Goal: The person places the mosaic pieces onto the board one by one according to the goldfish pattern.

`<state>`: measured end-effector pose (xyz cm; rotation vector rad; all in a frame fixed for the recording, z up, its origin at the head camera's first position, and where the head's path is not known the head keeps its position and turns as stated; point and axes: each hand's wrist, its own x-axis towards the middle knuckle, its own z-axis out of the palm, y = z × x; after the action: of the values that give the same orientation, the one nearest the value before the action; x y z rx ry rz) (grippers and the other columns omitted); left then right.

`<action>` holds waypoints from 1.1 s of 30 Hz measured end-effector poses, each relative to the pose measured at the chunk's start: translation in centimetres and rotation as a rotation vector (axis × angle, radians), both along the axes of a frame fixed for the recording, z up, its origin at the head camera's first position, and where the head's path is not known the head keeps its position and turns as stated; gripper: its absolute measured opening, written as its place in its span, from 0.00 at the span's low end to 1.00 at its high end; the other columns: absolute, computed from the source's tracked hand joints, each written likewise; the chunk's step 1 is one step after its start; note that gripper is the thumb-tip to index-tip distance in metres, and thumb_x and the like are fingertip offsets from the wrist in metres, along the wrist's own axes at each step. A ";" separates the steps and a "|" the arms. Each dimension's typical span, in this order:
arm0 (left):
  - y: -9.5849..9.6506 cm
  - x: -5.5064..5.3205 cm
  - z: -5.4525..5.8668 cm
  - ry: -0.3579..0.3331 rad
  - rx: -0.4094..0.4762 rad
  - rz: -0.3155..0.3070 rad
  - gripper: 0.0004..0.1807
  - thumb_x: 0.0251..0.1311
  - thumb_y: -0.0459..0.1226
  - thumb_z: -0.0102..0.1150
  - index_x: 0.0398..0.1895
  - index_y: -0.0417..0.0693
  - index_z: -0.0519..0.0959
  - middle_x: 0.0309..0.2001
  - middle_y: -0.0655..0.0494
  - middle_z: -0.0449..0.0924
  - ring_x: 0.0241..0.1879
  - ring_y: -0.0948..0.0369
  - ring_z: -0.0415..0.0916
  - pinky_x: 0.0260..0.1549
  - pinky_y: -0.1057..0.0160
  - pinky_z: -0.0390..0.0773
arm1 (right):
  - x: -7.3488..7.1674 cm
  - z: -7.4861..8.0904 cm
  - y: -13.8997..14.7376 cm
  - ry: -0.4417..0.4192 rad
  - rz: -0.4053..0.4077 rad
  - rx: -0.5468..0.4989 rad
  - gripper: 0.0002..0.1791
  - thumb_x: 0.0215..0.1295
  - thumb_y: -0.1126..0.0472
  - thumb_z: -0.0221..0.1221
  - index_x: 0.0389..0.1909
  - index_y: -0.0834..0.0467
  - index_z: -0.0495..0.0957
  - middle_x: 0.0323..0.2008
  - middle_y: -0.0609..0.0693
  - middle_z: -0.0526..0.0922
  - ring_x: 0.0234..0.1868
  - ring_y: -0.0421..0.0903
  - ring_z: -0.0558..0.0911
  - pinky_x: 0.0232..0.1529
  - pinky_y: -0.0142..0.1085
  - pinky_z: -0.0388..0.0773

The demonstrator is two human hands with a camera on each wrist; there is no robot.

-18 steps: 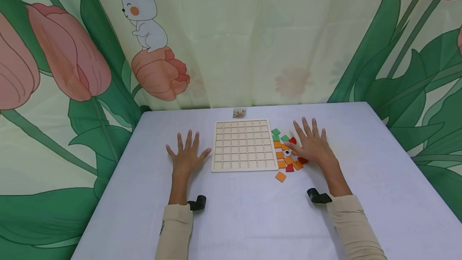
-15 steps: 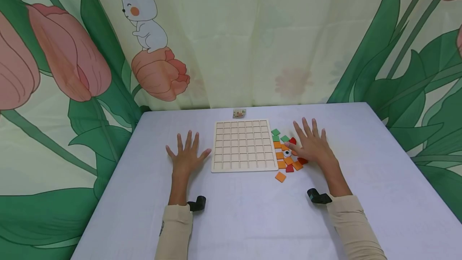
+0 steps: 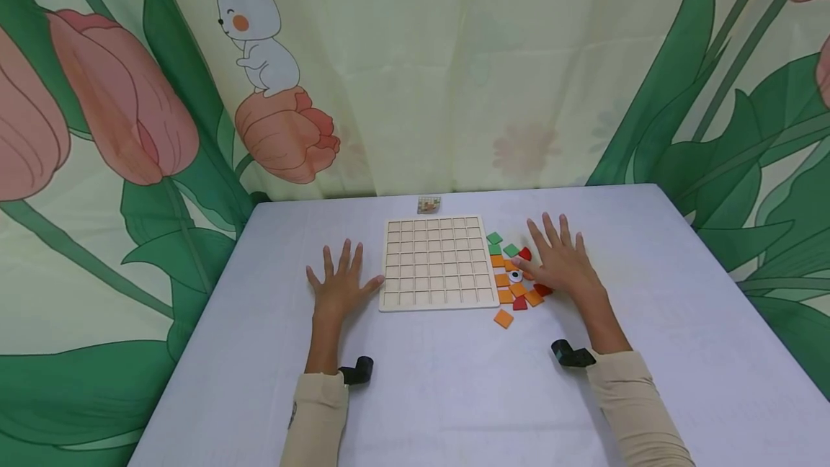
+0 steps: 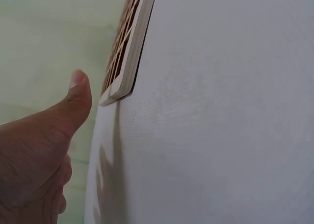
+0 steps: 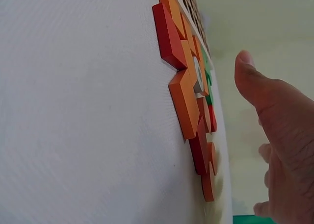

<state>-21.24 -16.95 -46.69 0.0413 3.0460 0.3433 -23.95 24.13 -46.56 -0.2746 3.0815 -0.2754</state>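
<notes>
A square pale wooden grid board (image 3: 438, 263) lies flat on the table, its compartments bare. Just left of it my left hand (image 3: 338, 292) is spread, thumb tip right at the board's edge in the head view. My right hand (image 3: 563, 265) hovers with fingers spread over a cluster of small flat tiles at the board's right side. Orange tiles (image 3: 502, 279), green tiles (image 3: 495, 249), red tiles (image 3: 520, 303) and a white eye-marked piece (image 3: 515, 276) make up this cluster, partly hidden by the hand. In the right wrist view, a red tile (image 5: 169, 37) lies below the thumb. Neither hand holds anything.
A small patterned card or packet (image 3: 429, 205) lies behind the board near the table's back edge. One orange tile (image 3: 503, 318) sits apart, in front of the cluster. A printed curtain (image 3: 415, 70) hangs behind the white-covered table (image 3: 441, 395).
My left hand has shifted slightly right, toward the board, and a little nearer to me. The right hand, board and tiles have stayed in place.
</notes>
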 end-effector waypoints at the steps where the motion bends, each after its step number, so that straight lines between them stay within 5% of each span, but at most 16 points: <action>1: 0.1 0.1 -0.1 -0.009 0.002 -0.005 0.50 0.62 0.67 0.48 0.79 0.52 0.45 0.79 0.48 0.36 0.75 0.39 0.24 0.62 0.26 0.30 | 0.0 -0.1 0.0 0.001 0.002 -0.004 0.53 0.64 0.31 0.50 0.78 0.59 0.42 0.76 0.66 0.35 0.74 0.68 0.29 0.65 0.70 0.35; 6: 0.7 0.6 -0.5 -0.067 0.037 -0.051 0.51 0.61 0.67 0.48 0.79 0.53 0.45 0.79 0.49 0.37 0.75 0.39 0.25 0.62 0.26 0.32 | -0.3 -0.5 -0.2 0.029 0.016 -0.062 0.49 0.63 0.36 0.57 0.76 0.60 0.52 0.76 0.66 0.41 0.75 0.68 0.35 0.64 0.70 0.46; 14: 1.5 1.0 -0.8 -0.194 0.130 -0.117 0.55 0.57 0.68 0.52 0.79 0.55 0.42 0.79 0.51 0.34 0.75 0.40 0.23 0.62 0.26 0.31 | -0.2 -1.4 -0.9 0.151 0.030 -0.181 0.24 0.62 0.51 0.65 0.55 0.60 0.79 0.59 0.64 0.71 0.61 0.62 0.67 0.56 0.59 0.71; 22: 1.8 1.4 -0.8 -0.185 0.090 -0.150 0.58 0.53 0.68 0.58 0.79 0.54 0.42 0.79 0.49 0.35 0.75 0.39 0.24 0.63 0.27 0.34 | 0.3 -1.1 -0.6 0.086 -0.001 -0.287 0.13 0.62 0.56 0.65 0.42 0.62 0.82 0.45 0.60 0.77 0.49 0.57 0.71 0.50 0.52 0.75; 33: 2.1 1.5 -0.9 -0.185 0.092 -0.149 0.61 0.49 0.69 0.61 0.79 0.56 0.42 0.79 0.50 0.33 0.74 0.39 0.21 0.63 0.28 0.31 | 1.0 -1.0 0.8 -0.055 0.020 -0.323 0.15 0.61 0.51 0.66 0.42 0.57 0.82 0.42 0.55 0.79 0.47 0.53 0.72 0.47 0.50 0.77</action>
<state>-19.75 -14.80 -47.62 0.2270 2.8227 0.4484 -22.92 24.92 -47.59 -0.3011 2.9659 -0.7679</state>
